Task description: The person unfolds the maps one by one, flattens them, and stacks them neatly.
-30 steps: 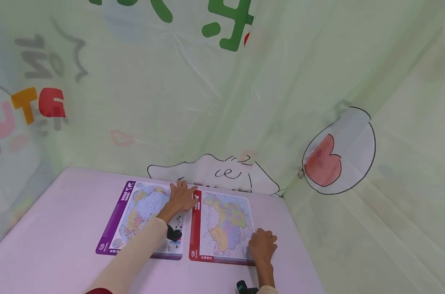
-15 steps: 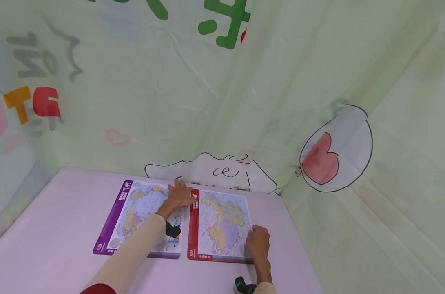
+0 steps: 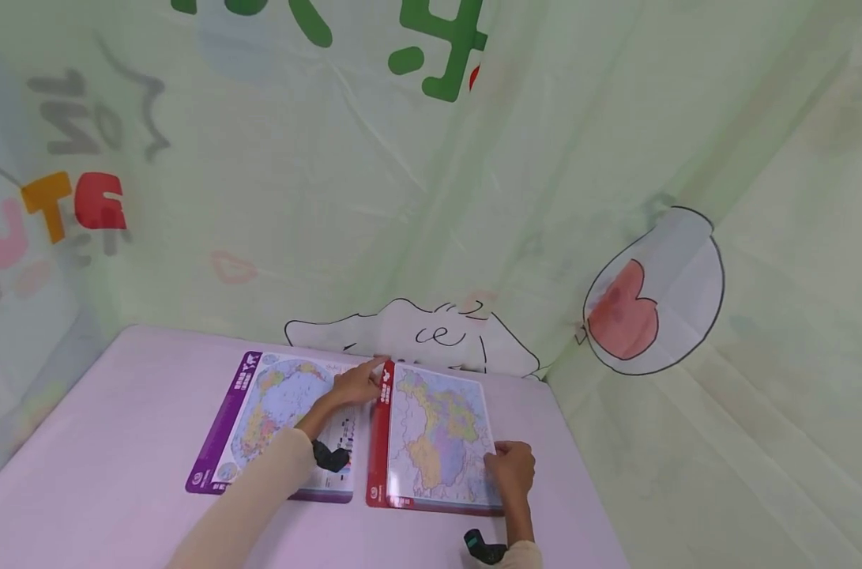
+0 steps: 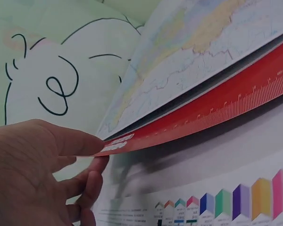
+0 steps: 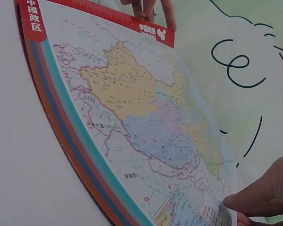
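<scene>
A red-bordered map sheet [image 3: 438, 442] is raised off the table, its surface bowed. My left hand [image 3: 355, 386] pinches its far left corner, the thumb above and fingers beneath the red border [image 4: 198, 115]. At the opposite edge, my right hand [image 3: 512, 468] grips the sheet, with the thumb [image 5: 243, 200] lying on the printed face and the other fingers partly hidden below. A purple-bordered world map [image 3: 281, 387] lies flat to the left, partly covered by my left forearm.
Both maps are on a pale pink table [image 3: 139, 411]. Behind it and along the right side hangs a light green curtain [image 3: 317, 197] with printed letters and drawings, close to the table's far edge.
My left hand was spread across the maps' far edges and now pinches the red-bordered map's corner. That map has come up off the table, and my right hand has taken its right edge.
</scene>
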`<state>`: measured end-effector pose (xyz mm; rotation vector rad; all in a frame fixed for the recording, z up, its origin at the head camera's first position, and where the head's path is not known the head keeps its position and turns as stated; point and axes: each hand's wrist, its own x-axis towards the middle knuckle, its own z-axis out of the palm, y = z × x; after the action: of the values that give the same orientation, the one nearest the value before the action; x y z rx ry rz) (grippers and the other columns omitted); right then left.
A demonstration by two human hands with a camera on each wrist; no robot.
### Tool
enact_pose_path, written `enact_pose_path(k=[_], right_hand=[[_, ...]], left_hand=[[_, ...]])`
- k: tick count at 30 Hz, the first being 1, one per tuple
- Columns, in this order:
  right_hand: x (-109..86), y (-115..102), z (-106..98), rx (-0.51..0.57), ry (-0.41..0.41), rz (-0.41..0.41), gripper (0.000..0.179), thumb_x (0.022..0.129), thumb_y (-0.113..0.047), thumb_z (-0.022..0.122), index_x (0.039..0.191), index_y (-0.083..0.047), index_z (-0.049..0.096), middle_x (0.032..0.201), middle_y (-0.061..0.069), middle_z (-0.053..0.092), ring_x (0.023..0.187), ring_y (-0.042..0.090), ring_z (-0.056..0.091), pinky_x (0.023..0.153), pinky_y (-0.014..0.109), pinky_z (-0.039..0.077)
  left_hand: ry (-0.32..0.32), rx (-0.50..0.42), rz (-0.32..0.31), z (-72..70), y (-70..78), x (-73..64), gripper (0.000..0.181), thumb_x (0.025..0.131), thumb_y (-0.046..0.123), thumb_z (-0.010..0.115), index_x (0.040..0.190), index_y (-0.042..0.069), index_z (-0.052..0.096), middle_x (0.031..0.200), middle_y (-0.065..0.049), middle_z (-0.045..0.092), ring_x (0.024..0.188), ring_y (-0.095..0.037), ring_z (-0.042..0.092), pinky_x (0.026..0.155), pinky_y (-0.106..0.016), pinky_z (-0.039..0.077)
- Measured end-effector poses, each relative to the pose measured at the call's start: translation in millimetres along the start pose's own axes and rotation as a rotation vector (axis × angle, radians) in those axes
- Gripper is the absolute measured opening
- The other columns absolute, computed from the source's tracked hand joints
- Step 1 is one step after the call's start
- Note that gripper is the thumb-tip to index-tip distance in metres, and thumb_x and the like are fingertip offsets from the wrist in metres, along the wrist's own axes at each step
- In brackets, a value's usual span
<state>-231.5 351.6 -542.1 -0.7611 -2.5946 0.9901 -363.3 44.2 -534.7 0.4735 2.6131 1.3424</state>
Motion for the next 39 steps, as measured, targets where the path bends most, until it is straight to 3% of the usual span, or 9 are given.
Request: enact_pose_path(k=[5, 9, 13, 16, 20, 25, 30, 35, 39], right_hand=[[2.1, 5, -1, 0.041, 0.019, 0.02, 0.031, 0.091, -0.006, 0.071, 0.114, 0.013, 0.077, 0.108, 0.033, 0.077, 0.087, 0.04, 0.07, 0.081, 0.051, 0.054], [3.6, 10, 0, 0.095, 0.02, 0.05, 0.029, 0.091, -0.005, 0.07, 0.112, 0.012, 0.079, 0.112, 0.033, 0.077, 0.094, 0.044, 0.07, 0.084, 0.053, 0.052], [3.2, 12, -1, 0.162, 0.004, 0.093, 0.029, 0.091, -0.003, 0.071, 0.115, 0.012, 0.079, 0.116, 0.036, 0.076, 0.103, 0.049, 0.068, 0.092, 0.057, 0.05], [4.5, 10, -3, 0.194, 0.0, 0.105, 0.03, 0.091, -0.002, 0.071, 0.117, 0.011, 0.078, 0.121, 0.036, 0.074, 0.107, 0.05, 0.067, 0.096, 0.059, 0.049], [6.4, 6, -4, 0.257, -0.001, 0.125, 0.03, 0.094, -0.002, 0.072, 0.121, 0.01, 0.078, 0.125, 0.036, 0.073, 0.104, 0.045, 0.068, 0.092, 0.05, 0.052], [8.5, 5, -5, 0.333, -0.017, 0.129, 0.029, 0.097, -0.002, 0.072, 0.123, 0.01, 0.077, 0.125, 0.035, 0.073, 0.097, 0.037, 0.071, 0.075, 0.028, 0.051], [11.2, 6, -6, 0.402, -0.051, 0.125, 0.029, 0.095, 0.001, 0.074, 0.122, 0.011, 0.077, 0.125, 0.034, 0.075, 0.102, 0.036, 0.071, 0.078, 0.022, 0.05], [15.8, 3, -3, 0.394, -0.065, 0.113, 0.027, 0.098, 0.001, 0.073, 0.123, 0.009, 0.077, 0.128, 0.033, 0.074, 0.105, 0.036, 0.07, 0.076, 0.017, 0.049], [18.9, -4, -4, 0.36, -0.036, 0.08, 0.025, 0.099, 0.0, 0.071, 0.123, 0.007, 0.078, 0.122, 0.03, 0.076, 0.101, 0.033, 0.068, 0.076, 0.016, 0.049]], left_hand=[[0.026, -0.191, 0.022, 4.0, 0.3, -10.0, 0.064, 0.093, 0.008, 0.075, 0.152, -0.001, 0.051, 0.137, -0.02, 0.069, 0.125, -0.037, 0.068, 0.101, -0.049, 0.058], [-0.002, -0.292, 0.071, 8.1, -3.5, -16.0, 0.068, 0.091, 0.004, 0.077, 0.154, -0.001, 0.052, 0.141, -0.023, 0.066, 0.125, -0.037, 0.066, 0.097, -0.044, 0.059], [-0.041, -0.314, 0.087, 10.6, -2.0, -28.3, 0.086, 0.089, -0.001, 0.081, 0.166, 0.004, 0.042, 0.137, -0.025, 0.065, 0.111, -0.028, 0.068, 0.086, -0.037, 0.058], [-0.047, -0.326, 0.124, 11.7, 2.4, -37.3, 0.096, 0.085, -0.006, 0.081, 0.168, 0.0, 0.034, 0.134, -0.028, 0.063, 0.097, -0.023, 0.069, 0.076, -0.032, 0.056], [-0.028, -0.362, 0.173, 14.6, 3.1, -41.2, 0.098, 0.081, -0.014, 0.075, 0.168, -0.005, 0.03, 0.136, -0.032, 0.06, 0.09, -0.019, 0.067, 0.07, -0.027, 0.056], [-0.014, -0.431, 0.121, 18.0, -3.6, -41.9, 0.095, 0.086, -0.019, 0.069, 0.17, 0.0, 0.029, 0.142, -0.031, 0.056, 0.098, -0.023, 0.065, 0.074, -0.031, 0.062], [-0.015, -0.491, 0.083, 15.6, -15.1, -46.1, 0.092, 0.092, -0.018, 0.067, 0.172, 0.005, 0.028, 0.148, -0.029, 0.053, 0.102, -0.025, 0.066, 0.079, -0.038, 0.065], [-0.032, -0.502, 0.113, 5.2, -19.7, -49.0, 0.089, 0.093, -0.019, 0.061, 0.172, 0.002, 0.025, 0.148, -0.031, 0.05, 0.104, -0.027, 0.068, 0.078, -0.039, 0.066], [-0.013, -0.456, 0.175, -5.0, -25.4, -51.2, 0.088, 0.091, -0.021, 0.058, 0.17, -0.003, 0.026, 0.145, -0.035, 0.051, 0.105, -0.03, 0.069, 0.076, -0.04, 0.066]])
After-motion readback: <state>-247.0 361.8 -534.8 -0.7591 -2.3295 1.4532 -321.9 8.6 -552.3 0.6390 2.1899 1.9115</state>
